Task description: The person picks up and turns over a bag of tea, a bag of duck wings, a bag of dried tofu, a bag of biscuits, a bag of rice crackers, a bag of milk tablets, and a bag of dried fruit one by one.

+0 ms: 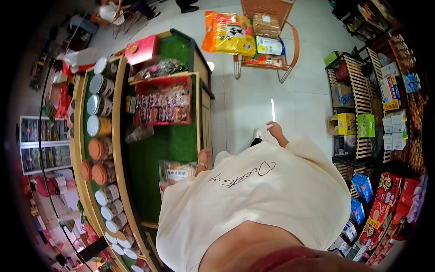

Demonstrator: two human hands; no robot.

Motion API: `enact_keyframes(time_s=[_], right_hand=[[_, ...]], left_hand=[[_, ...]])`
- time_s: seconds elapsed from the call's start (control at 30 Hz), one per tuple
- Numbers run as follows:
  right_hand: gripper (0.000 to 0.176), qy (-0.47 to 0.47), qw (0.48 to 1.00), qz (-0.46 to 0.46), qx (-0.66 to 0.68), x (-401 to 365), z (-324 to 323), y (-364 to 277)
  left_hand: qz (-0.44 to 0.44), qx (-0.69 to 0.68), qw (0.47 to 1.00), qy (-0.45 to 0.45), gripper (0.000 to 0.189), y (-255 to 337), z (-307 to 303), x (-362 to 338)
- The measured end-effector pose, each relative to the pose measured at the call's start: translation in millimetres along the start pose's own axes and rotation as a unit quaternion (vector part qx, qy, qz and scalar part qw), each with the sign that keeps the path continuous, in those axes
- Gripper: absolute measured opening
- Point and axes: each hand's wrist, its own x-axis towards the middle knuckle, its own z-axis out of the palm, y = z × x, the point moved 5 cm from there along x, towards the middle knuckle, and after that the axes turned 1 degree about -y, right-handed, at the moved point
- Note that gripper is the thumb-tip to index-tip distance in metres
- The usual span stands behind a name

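Observation:
My left hand (205, 157) hangs beside the wooden edge of the green-lined display stand (181, 144), fingers curled in, with nothing showing in it. Near it, a clear packet with a printed label (177, 171) lies on the green lining, partly covered by my sleeve. My right hand (274, 130) is held out over the tiled floor, away from any shelf. Its fingers are bent together around a small whitish thing (269, 127), too small to name.
A red tray (188, 119) of small wrapped packets sits on the stand. Jars (94, 105) line the rack at left. Ahead, a woven chair (267, 64) carries bags, including an orange-yellow one (229, 34). Slatted shelves (362, 99) with boxes stand at right. Other people are at the top left.

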Motion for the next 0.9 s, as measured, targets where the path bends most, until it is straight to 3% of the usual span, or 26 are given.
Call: enact_keyframes(time_s=[0.03,0.1,0.2,0.37,0.53,0.7,0.8,0.9], right_hand=[[0.03,0.017,1.0,0.014,-0.021,3,-16,20],[0.03,0.026,0.999,0.045,0.005,8,-38,56],[0.028,0.014,0.994,0.099,0.046,18,-70,102],[0.029,0.005,0.989,0.141,0.032,34,-126,137],[0.025,-0.043,0.971,0.176,0.156,72,-124,198],[0.022,-0.05,0.952,0.224,0.204,95,-123,186],[0.022,-0.061,0.955,0.221,0.189,118,-119,178],[0.021,-0.071,0.954,0.221,0.189,147,-130,163]], left_hand=[[-0.006,0.009,1.0,-0.015,0.029,14,30,8],[0.117,0.118,0.981,-0.104,0.033,46,87,41],[0.167,0.177,0.963,-0.117,0.035,117,172,10],[0.175,0.15,0.966,-0.117,0.033,158,268,14],[0.164,0.197,0.96,-0.114,0.032,152,290,32],[0.011,0.257,0.964,-0.068,0.035,147,259,56],[-0.069,0.18,0.973,-0.125,0.037,122,232,131],[-0.041,0.279,0.954,-0.099,0.034,163,246,129]])
